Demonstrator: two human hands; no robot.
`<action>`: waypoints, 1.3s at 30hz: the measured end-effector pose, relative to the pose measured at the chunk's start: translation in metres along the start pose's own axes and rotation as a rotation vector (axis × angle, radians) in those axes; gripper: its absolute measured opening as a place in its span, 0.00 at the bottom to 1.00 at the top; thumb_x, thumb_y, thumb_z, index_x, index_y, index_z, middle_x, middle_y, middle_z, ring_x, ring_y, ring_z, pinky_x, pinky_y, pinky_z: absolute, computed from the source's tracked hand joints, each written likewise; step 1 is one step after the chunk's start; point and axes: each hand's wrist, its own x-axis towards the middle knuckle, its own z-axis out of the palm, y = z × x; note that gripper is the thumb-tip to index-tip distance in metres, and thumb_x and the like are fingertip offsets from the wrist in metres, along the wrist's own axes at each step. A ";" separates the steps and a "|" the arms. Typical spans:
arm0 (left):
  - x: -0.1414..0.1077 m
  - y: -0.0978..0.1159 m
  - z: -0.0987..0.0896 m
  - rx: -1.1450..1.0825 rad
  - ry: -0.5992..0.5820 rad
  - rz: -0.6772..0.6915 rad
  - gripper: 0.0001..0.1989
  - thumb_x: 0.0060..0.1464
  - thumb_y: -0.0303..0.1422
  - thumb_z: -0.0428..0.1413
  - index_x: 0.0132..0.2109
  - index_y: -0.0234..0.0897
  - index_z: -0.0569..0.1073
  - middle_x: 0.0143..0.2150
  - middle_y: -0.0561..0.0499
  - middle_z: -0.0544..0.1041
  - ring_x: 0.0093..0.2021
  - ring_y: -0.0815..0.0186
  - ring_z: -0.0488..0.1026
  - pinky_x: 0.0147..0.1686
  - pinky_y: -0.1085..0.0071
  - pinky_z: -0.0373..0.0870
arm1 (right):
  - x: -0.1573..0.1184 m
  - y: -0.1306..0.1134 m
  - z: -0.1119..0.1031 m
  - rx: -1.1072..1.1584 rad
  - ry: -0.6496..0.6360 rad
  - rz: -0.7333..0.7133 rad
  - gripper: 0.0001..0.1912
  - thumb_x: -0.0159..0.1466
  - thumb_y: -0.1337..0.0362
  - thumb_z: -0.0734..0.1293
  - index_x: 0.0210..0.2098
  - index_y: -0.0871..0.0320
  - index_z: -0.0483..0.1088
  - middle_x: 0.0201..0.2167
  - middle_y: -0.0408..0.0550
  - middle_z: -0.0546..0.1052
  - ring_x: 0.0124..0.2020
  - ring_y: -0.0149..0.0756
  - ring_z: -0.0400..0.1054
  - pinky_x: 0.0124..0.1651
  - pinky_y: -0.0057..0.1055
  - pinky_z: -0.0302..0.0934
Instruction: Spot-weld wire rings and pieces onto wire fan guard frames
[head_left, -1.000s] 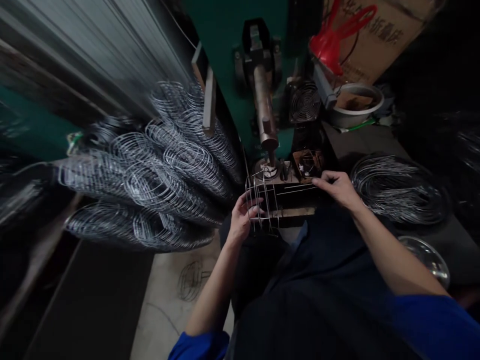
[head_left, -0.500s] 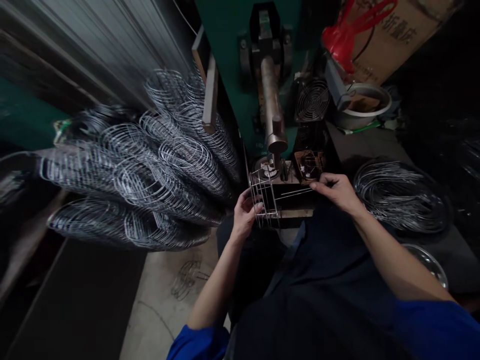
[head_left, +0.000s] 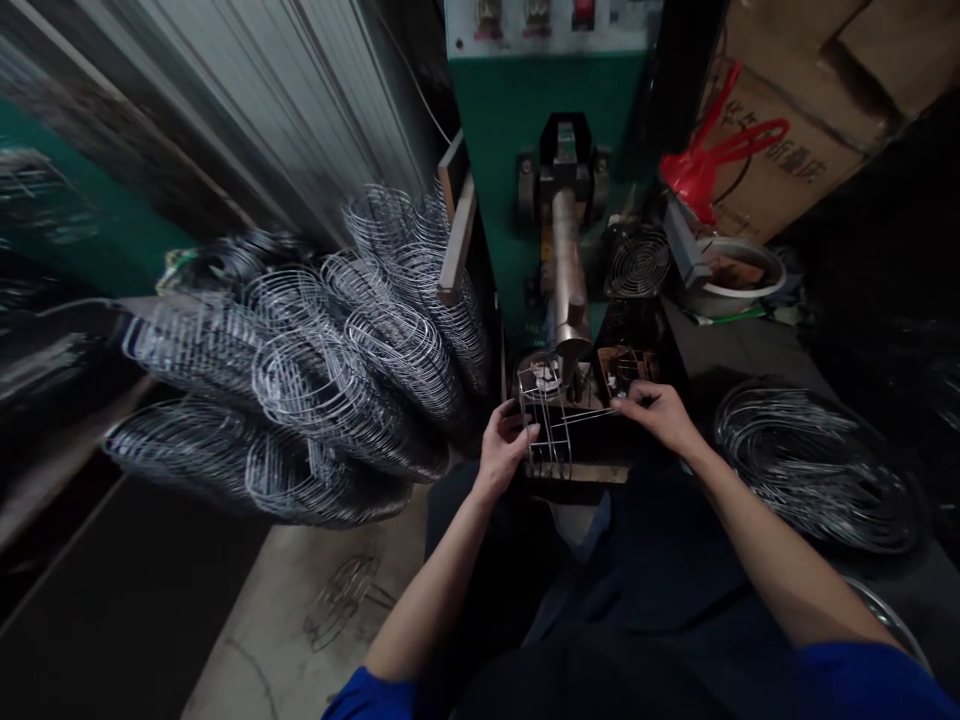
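My left hand (head_left: 507, 446) is closed on the left side of a small wire frame (head_left: 544, 440), which has several thin bars. Between the thumb and fingers of my right hand (head_left: 657, 412) are the ends of thin wire rods (head_left: 588, 416). These rods point left, and their far ends reach the right side of the wire frame. Just above the frame is the metal arm (head_left: 568, 275) of a green machine (head_left: 487, 130), its round end close to the frame's top.
Bundles of wire rings (head_left: 315, 385) stand at the left. At the right lie a wire coil (head_left: 814, 465) and a round basin (head_left: 739, 290). A fan grille (head_left: 637, 262) and cardboard boxes (head_left: 810, 150) are further back. A loose wire piece (head_left: 341, 600) lies on the floor.
The camera view has shifted, so more of the green machine shows at the top. The rods in my right hand now reach further across the wire frame. Both hands keep their hold.
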 end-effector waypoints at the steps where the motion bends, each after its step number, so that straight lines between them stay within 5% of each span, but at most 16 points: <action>1: 0.001 0.000 0.000 -0.002 0.005 -0.004 0.40 0.43 0.44 0.70 0.60 0.38 0.65 0.47 0.43 0.77 0.33 0.66 0.76 0.26 0.72 0.75 | 0.002 0.002 0.000 -0.002 0.000 -0.002 0.27 0.56 0.43 0.72 0.18 0.57 0.61 0.19 0.39 0.61 0.25 0.31 0.54 0.31 0.30 0.49; 39: 0.038 0.015 0.011 -0.018 0.029 0.010 0.41 0.43 0.46 0.69 0.60 0.37 0.63 0.47 0.43 0.78 0.30 0.66 0.76 0.20 0.74 0.74 | 0.047 0.003 -0.010 -0.015 -0.020 -0.008 0.26 0.56 0.45 0.73 0.17 0.58 0.62 0.18 0.39 0.60 0.24 0.29 0.53 0.30 0.29 0.48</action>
